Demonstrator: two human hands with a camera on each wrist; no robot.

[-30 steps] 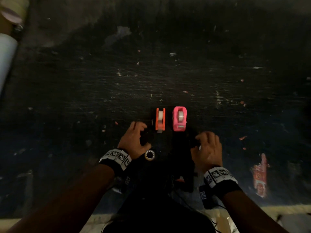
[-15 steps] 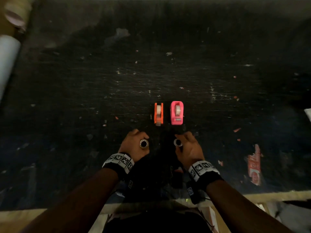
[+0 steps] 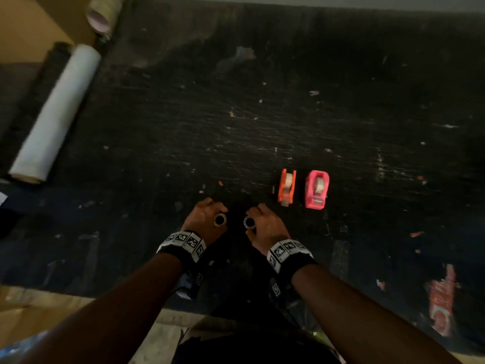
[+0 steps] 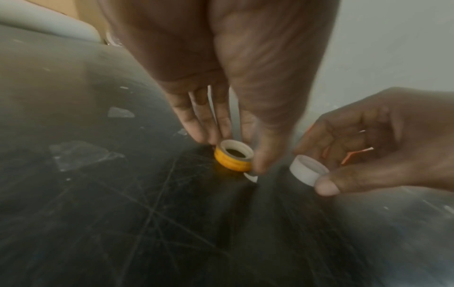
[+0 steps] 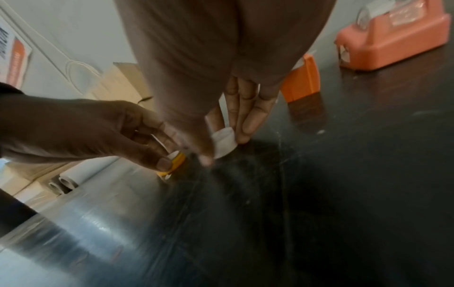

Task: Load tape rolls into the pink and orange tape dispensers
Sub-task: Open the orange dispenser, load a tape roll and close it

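Far off to the left hand's outer side lies a long white roll (image 3: pixel 56 111) at the table's (image 3: pixel 262 127) edge. The left hand (image 3: pixel 203 222) pinches a yellow tape roll (image 4: pixel 233 158) between thumb and fingertips, low over the dark surface. Just beside it, apart, the right hand (image 3: pixel 265 227) pinches a white tape roll (image 4: pixel 308 172) the same way. Ahead and to the right of the right hand stands the orange dispenser (image 3: pixel 286 187), then just beside it the pink dispenser (image 3: pixel 316 189), each with tape seated inside.
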